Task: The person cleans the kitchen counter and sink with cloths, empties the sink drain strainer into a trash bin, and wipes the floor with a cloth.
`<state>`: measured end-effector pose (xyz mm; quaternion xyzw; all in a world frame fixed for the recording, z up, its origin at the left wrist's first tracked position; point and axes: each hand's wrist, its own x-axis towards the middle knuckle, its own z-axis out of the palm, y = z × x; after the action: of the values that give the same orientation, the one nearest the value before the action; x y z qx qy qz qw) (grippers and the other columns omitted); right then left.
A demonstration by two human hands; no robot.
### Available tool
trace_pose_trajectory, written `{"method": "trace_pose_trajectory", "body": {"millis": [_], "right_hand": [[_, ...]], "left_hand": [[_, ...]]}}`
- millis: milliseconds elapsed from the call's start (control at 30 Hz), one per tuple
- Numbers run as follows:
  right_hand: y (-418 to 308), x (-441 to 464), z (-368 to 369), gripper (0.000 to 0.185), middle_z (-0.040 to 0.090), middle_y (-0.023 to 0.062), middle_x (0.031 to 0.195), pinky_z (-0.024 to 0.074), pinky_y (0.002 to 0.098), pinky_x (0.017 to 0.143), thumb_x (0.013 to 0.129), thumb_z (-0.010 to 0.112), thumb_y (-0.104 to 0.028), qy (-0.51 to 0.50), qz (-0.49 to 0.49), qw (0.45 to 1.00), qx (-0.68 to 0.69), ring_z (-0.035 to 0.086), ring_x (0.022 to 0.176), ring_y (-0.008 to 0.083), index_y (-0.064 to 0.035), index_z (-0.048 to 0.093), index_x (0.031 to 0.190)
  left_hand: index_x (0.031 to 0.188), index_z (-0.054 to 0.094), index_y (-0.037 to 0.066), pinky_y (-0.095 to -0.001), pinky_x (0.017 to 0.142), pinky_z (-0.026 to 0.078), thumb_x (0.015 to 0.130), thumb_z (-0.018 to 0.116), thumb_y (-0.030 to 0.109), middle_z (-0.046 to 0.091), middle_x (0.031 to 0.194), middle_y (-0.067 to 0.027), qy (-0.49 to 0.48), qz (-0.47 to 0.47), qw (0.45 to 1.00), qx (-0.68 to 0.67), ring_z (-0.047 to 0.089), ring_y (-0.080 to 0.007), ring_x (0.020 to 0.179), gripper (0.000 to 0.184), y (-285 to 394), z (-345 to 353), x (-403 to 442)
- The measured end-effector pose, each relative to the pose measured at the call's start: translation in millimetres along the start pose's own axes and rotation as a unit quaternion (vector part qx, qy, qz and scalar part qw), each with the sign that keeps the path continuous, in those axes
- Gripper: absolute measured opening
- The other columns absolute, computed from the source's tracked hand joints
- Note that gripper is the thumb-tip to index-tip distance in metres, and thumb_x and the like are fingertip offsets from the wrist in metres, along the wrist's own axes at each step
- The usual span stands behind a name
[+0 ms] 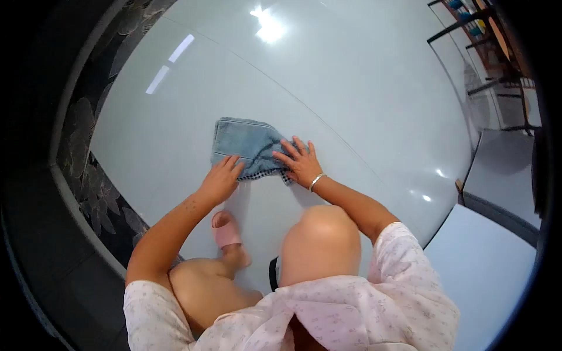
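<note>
A folded blue denim cloth (243, 139) with a black-and-white checked edge lies on the glossy pale floor (351, 88). My left hand (222, 178) rests at its lower left edge, fingers lying on the fabric. On the cloth's right end, where it is bunched, my right hand (300, 162) lies with its fingers spread. A silver bangle (317, 182) circles my right wrist. Both palms face down, and the cloth's part under the fingers is hidden.
A pink slipper (226, 230) is on my foot, below my left hand. A dark patterned border (88, 158) runs along the left. Dark-framed furniture (468, 44) stands at the upper right, and a white panel (483, 275) is at the lower right.
</note>
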<state>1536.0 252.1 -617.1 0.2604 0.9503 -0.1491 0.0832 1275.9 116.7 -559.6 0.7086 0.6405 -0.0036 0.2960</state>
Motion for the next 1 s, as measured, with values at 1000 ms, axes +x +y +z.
{"method": "trace_pose_trajectory", "body": {"millis": [1000], "right_hand": [[-38.3,-68.3,57.3,0.044,0.044,-0.0009,0.146,0.0496,0.0365,0.086,0.090,0.053,-0.019,-0.029,-0.180,0.983,0.014,0.051,0.122,0.0245,-0.0328,0.054,0.132]], "left_hand": [[0.130,0.056,0.012,-0.0410,0.085,0.052,0.075,0.064,0.007,0.053,0.124,-0.0132,-0.051,0.268,0.962,-0.010,0.056,-0.0315,0.103,0.055,-24.7,99.0,-27.4]]}}
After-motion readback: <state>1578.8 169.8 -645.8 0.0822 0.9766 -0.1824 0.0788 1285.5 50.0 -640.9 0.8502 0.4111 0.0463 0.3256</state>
